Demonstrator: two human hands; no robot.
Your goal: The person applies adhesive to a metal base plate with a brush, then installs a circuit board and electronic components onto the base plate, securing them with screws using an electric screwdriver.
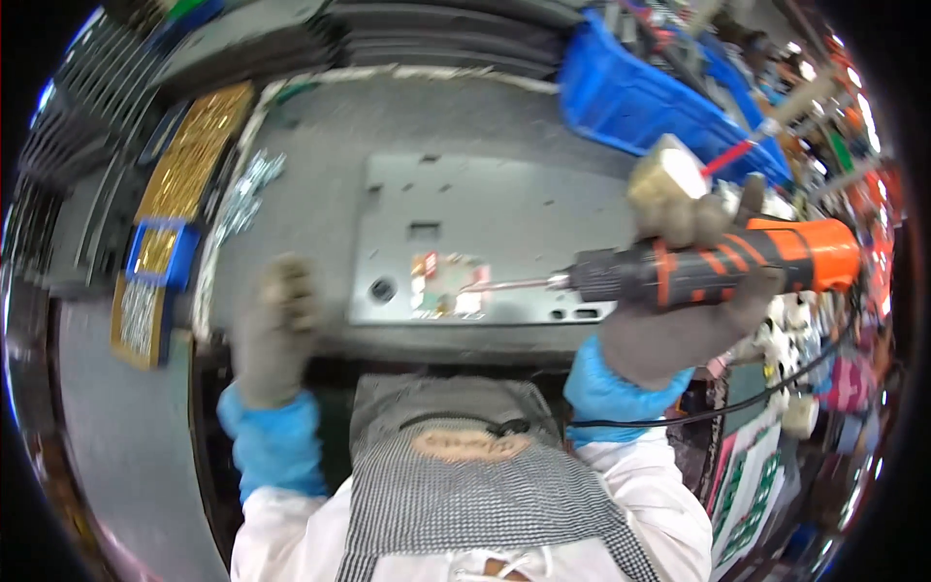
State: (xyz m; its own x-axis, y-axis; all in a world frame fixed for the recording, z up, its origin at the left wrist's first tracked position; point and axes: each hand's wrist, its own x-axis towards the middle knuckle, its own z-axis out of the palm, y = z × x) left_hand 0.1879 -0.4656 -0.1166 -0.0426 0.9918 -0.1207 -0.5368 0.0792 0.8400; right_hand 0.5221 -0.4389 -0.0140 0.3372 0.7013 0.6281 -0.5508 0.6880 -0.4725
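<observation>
My right hand (669, 335), in a grey glove, is wrapped round an orange and black electric screwdriver (713, 267). Its long bit points left, and the tip shows over a small green circuit board (448, 283); I cannot tell whether they touch. The board lies on a flat grey metal panel (553, 209) with holes. My left hand (274, 330), also gloved and somewhat blurred, is left of the panel with curled fingers. Whatever it may hold is hidden. Loose silvery screws or pins (250, 194) lie beyond it.
Along the left edge stand a tray of brass-coloured parts (199, 141), a small blue bin (182, 254) and a tray of silvery parts (139, 318). Dark panels (446, 34) are stacked at the back. A blue crate (630, 87) stands back right, near a pale block (664, 175). The screwdriver's black cord (718, 415) hangs right.
</observation>
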